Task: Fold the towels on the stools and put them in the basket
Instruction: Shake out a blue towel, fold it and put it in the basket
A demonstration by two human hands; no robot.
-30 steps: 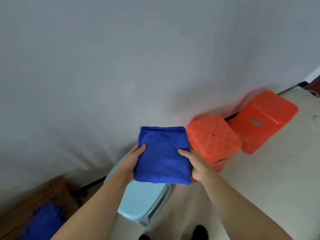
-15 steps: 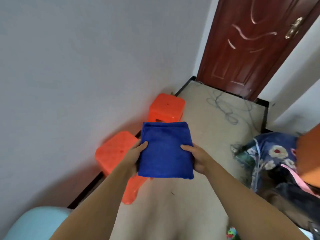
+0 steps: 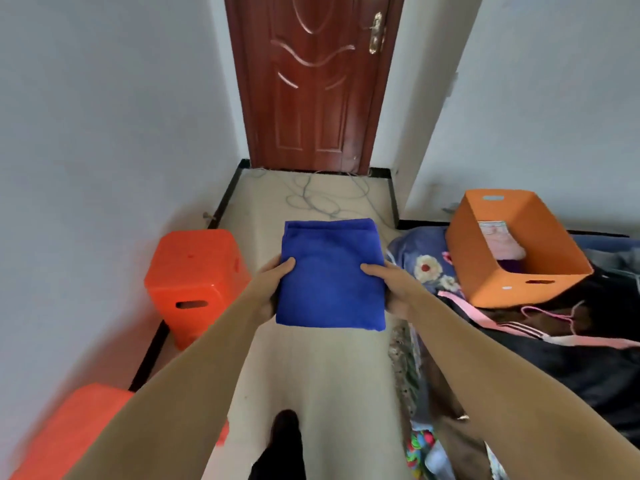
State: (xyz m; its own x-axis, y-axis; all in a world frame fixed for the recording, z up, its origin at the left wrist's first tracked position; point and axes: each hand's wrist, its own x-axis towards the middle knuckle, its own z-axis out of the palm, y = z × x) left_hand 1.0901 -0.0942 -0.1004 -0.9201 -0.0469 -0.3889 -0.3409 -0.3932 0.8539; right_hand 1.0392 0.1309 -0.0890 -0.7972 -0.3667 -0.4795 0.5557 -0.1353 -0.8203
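Folded towel, basket next

Left of the orange basket [image 3: 516, 258], our left hand [image 3: 268, 289] and right hand [image 3: 391, 289] pinch the soft, light blue towel's [image 3: 330, 282] 2 side edges; we'd support underneath.

The folded blue towel [image 3: 330, 275] at centre frame is soft, matt cloth with a fine nap. At left, the orange stool [image 3: 195, 282] is moulded plastic, smooth with a faint sheen — a second stool [image 3: 69, 434] at lower left looks the same but is blurred. The orange basket [image 3: 519, 247] at right has smooth, matt walls. The door [image 3: 313, 81] at top is reddish-brown wood with a glossy finish, its handle [image 3: 375, 32] shiny brass-coloured metal. The floor [image 3: 311, 368] is pale and matt.
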